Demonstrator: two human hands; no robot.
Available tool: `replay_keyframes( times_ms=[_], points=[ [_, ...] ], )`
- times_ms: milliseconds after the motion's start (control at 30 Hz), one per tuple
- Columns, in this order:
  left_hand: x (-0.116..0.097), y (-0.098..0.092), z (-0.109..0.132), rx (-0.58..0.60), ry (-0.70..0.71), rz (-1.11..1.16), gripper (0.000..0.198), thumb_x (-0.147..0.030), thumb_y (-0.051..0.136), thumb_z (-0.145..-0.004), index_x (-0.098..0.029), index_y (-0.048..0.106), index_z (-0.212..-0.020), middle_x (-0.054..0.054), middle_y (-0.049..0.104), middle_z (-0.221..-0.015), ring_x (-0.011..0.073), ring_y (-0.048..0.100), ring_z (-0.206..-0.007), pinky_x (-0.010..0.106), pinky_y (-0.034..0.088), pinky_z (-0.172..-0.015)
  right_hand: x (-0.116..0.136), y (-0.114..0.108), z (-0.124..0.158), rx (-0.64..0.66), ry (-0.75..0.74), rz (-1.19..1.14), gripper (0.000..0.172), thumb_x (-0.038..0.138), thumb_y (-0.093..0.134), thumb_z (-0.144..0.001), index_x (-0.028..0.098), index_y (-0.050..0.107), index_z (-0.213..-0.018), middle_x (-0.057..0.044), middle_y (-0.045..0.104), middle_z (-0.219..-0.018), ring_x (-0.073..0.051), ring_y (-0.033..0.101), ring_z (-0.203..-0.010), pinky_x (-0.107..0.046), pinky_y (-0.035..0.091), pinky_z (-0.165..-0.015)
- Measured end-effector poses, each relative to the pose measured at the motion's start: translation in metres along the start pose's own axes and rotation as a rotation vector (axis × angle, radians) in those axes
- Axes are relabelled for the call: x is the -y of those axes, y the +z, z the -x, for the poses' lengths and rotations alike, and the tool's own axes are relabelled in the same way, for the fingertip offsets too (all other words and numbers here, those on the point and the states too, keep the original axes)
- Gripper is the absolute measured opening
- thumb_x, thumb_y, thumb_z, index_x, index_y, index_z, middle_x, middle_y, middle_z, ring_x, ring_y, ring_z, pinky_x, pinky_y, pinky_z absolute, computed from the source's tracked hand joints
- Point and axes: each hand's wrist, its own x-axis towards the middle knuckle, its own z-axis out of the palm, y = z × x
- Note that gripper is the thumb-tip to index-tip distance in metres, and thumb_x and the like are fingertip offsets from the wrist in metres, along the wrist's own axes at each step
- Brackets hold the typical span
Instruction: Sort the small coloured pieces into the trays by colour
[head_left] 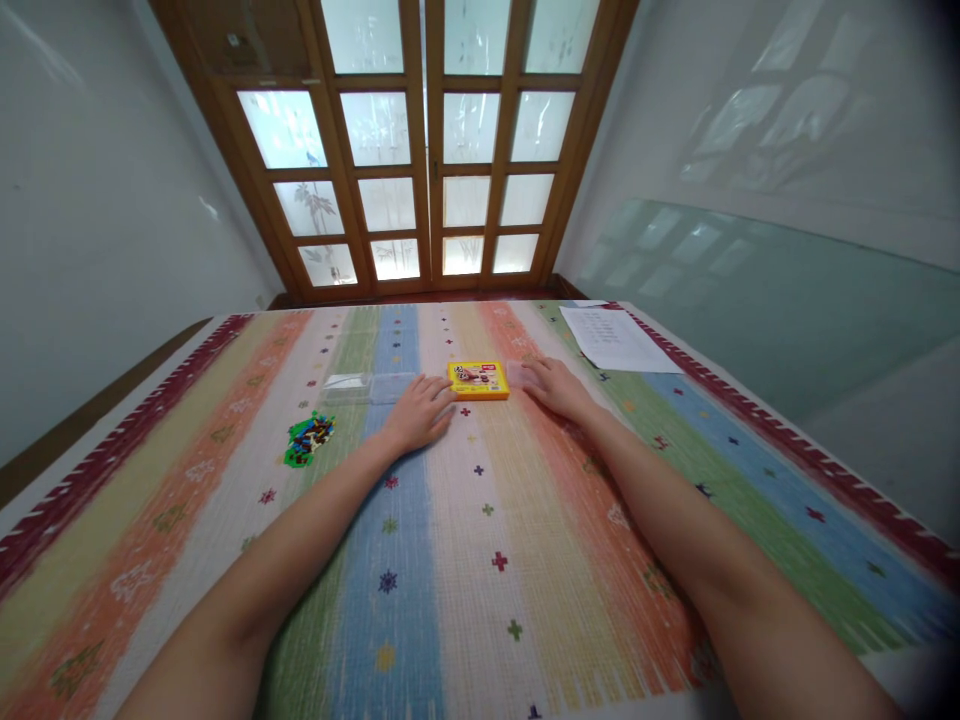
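A yellow flat box (478, 380) with printed pictures and lettering lies on the striped tablecloth ahead of me. My left hand (421, 412) rests palm down at its left side, fingers stretched out and the tips at the box's edge. To the right of the box, my right hand (553, 386) lies with fingers extended over a clear plastic piece (519, 375), partly hidden under them. Left of my left hand sits an open clear plastic case (390, 387), its other half holding something whitish. A small heap of green, blue, dark and yellow pieces (308, 440) lies nearer on the left.
A white sheet of paper (616, 338) with lines of writing lies at the far right of the table. The patterned tablecloth (480, 540) covers the tabletop. Beyond the far edge stand wooden doors (431, 180) with frosted panes, between white walls.
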Motion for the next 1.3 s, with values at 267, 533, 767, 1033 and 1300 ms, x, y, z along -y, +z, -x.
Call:
replay_keyframes(
  times_ms=[267, 533, 767, 1033, 1300],
  points=[
    [-0.031, 0.017, -0.029, -0.084, -0.098, 0.370, 0.046, -0.030, 0.058, -0.100, -0.026, 0.060, -0.146, 0.010, 0.059, -0.149, 0.0306, 0.051, -0.141, 0.055, 0.039, -0.123, 0.020, -0.038, 0.005, -0.066, -0.096, -0.157, 0.048, 0.037, 0.069, -0.092, 0.025, 0.066, -0.138, -0.013, 0.064, -0.135, -0.035, 0.058, -0.126, -0.054, 0.047, -0.110],
    [-0.034, 0.031, -0.030, -0.192, -0.202, 0.745, 0.079, -0.046, 0.071, -0.095, -0.026, 0.037, -0.163, 0.017, 0.048, -0.160, 0.0334, 0.053, -0.142, 0.056, 0.044, -0.120, 0.099, -0.049, 0.010, -0.017, -0.367, -0.139, 0.045, 0.034, 0.052, -0.104, 0.022, 0.058, -0.147, -0.015, 0.058, -0.145, -0.033, 0.052, -0.135, -0.054, 0.041, -0.118],
    [-0.020, 0.046, -0.023, -0.153, -0.255, 0.969, 0.095, -0.048, 0.078, -0.090, -0.025, 0.028, -0.167, 0.020, 0.054, -0.154, 0.0323, 0.064, -0.128, 0.054, 0.054, -0.110, 0.122, -0.029, 0.014, 0.064, -0.395, -0.119, 0.044, 0.036, 0.047, -0.107, 0.023, 0.056, -0.148, -0.013, 0.055, -0.151, -0.032, 0.047, -0.141, -0.057, 0.039, -0.121],
    [-0.025, 0.061, -0.023, -0.123, -0.272, 1.270, 0.110, -0.049, 0.082, -0.086, -0.035, 0.012, -0.170, 0.021, 0.046, -0.161, 0.0294, 0.070, -0.120, 0.053, 0.058, -0.105, 0.117, -0.020, 0.016, 0.029, -0.314, -0.154, 0.040, 0.031, 0.044, -0.107, 0.023, 0.062, -0.142, -0.014, 0.063, -0.143, -0.031, 0.055, -0.134, -0.053, 0.046, -0.114],
    [-0.040, 0.043, -0.021, -0.068, -0.192, 1.215, 0.109, -0.034, 0.082, -0.086, -0.035, 0.014, -0.171, 0.018, 0.050, -0.159, 0.0317, 0.069, -0.125, 0.057, 0.056, -0.108, 0.097, -0.023, 0.007, -0.061, -0.032, -0.473, 0.037, 0.044, 0.050, -0.105, 0.025, 0.062, -0.134, -0.010, 0.073, -0.126, -0.027, 0.071, -0.107, -0.043, 0.056, -0.094]
  ],
)
